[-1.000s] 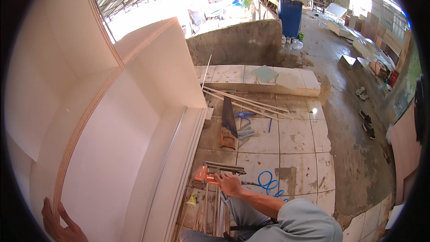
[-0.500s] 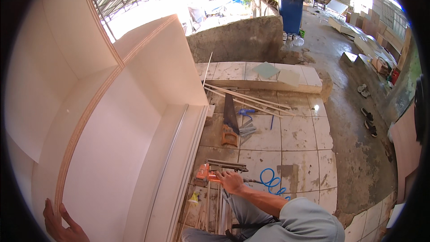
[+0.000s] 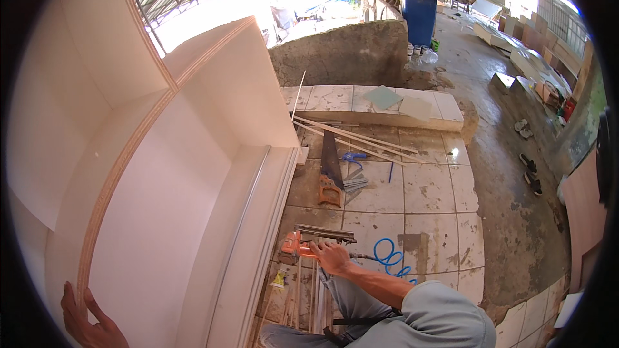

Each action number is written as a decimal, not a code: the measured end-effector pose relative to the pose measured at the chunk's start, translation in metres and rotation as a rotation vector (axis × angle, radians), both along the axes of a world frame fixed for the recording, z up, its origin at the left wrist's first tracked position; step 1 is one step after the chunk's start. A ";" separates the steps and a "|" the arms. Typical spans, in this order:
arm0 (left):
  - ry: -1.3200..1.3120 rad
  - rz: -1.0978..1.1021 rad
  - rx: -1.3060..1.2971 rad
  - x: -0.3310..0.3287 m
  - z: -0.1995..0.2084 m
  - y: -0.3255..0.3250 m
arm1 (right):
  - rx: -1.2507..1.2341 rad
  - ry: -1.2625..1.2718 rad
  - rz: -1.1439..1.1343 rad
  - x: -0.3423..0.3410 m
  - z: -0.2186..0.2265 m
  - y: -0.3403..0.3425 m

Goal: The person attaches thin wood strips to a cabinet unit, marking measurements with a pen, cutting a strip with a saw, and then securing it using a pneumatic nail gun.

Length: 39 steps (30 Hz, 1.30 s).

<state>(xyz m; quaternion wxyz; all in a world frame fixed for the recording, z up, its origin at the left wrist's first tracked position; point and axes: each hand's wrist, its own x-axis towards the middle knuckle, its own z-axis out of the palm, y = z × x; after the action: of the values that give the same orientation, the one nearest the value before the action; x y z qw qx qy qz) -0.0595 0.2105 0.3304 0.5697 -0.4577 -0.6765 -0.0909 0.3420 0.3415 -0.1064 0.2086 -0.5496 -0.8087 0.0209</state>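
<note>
1. While our left hand (image 3: 90, 322) steadies the near edge of the big white cabinet (image 3: 161, 206) at the lower left, its fingers wrapped over the exposed plywood edge, our right hand (image 3: 332, 256) rests on the orange nail gun (image 3: 303, 243) lying on the tiled floor (image 3: 425, 193) near our knee, fingers curled over its body; we cannot tell whether they have closed fully round the grip
2. We judge the cabinet heavy and stiff, with smooth laminated faces that would slip under a flat palm, so the raw layered edge under our left hand is the surer place to hold
3. We judge the nail gun dense and rigid, best taken by its handle; the blue coiled air hose (image 3: 390, 261) runs off to its right and would drag or snag if we swing the tool wide
4. Just beside the gun on the near left lie thin wooden strips (image 3: 300, 290), light and easily knocked
5. Farther off, a handsaw (image 3: 331, 171) lies on the tiles with long battens (image 3: 361, 138) beyond it, so the floor to the far side is cluttered
6. Open room lies to the right, on bare tiles and concrete, while the cabinet walls off the whole left side
</note>
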 end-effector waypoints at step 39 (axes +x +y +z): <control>-0.005 -0.024 0.015 0.005 0.001 0.000 | -0.037 0.008 -0.001 0.000 0.005 0.000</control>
<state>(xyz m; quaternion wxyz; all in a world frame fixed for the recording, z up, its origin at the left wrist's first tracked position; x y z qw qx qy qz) -0.0549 0.2104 0.3313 0.5704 -0.4614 -0.6716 -0.1037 0.3423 0.3411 -0.1012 0.2017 -0.5535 -0.8072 0.0383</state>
